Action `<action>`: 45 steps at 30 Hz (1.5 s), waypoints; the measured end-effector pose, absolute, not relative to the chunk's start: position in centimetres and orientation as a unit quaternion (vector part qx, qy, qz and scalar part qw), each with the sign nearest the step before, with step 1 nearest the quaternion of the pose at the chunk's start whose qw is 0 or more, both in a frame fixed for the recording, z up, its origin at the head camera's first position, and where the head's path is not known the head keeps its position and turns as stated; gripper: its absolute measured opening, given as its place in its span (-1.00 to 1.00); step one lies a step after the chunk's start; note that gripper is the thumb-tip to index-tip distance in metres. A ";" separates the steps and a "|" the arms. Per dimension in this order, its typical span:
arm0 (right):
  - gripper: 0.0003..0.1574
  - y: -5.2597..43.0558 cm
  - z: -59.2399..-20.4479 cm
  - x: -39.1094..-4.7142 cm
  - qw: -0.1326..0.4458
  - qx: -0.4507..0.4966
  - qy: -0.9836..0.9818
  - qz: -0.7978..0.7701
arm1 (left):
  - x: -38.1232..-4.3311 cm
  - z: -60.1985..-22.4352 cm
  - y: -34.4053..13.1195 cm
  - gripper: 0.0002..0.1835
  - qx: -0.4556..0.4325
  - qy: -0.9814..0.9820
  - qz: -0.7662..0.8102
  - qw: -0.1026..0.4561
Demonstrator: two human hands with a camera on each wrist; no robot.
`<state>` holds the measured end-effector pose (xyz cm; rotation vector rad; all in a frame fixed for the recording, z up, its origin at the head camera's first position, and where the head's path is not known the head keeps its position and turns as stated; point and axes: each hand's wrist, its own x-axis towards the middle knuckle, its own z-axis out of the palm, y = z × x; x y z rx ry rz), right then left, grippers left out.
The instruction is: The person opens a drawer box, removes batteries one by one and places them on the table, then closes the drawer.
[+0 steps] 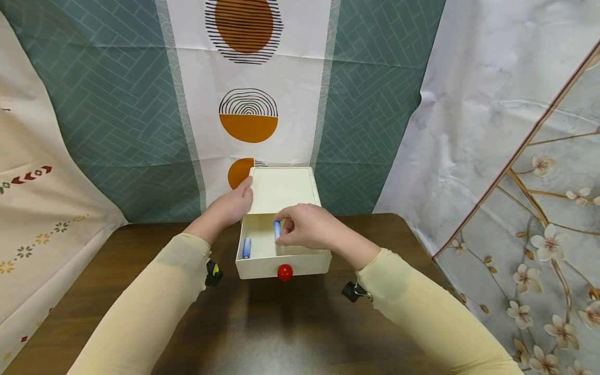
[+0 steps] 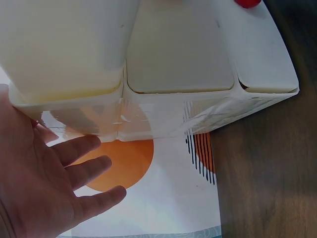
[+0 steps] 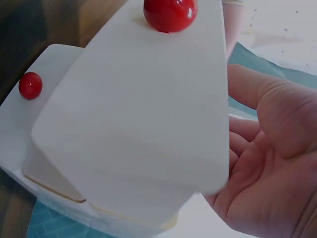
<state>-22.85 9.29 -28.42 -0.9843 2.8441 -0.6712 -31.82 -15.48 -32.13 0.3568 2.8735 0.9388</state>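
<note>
A white drawer cabinet (image 1: 283,188) stands on the table with its top drawer (image 1: 260,268) pulled out, a round red knob (image 1: 285,272) on the front. Along the drawer's left wall lies a blue battery (image 1: 246,248). My right hand (image 1: 309,226) reaches over the drawer and pinches a second blue battery (image 1: 277,229) between thumb and fingers, inside or just above it. At the cabinet's left edge rests my left hand (image 1: 234,204). The left wrist view shows its fingers (image 2: 85,174) spread and loosely straight. Neither battery shows in the wrist views.
Below the pulled-out drawer, another drawer front has its own red knob (image 3: 30,86). Dark brown wood tabletop (image 1: 281,333) surrounds the cabinet. A patterned cloth (image 1: 253,75) hangs close behind, and a floral cloth (image 1: 529,271) hangs at the right.
</note>
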 end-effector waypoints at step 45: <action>-0.41 20.4 -29.8 -22.9 -0.062 -0.209 0.956 -0.198 | -31.5 -31.7 -15.8 -0.26 0.121 0.943 0.305 0.061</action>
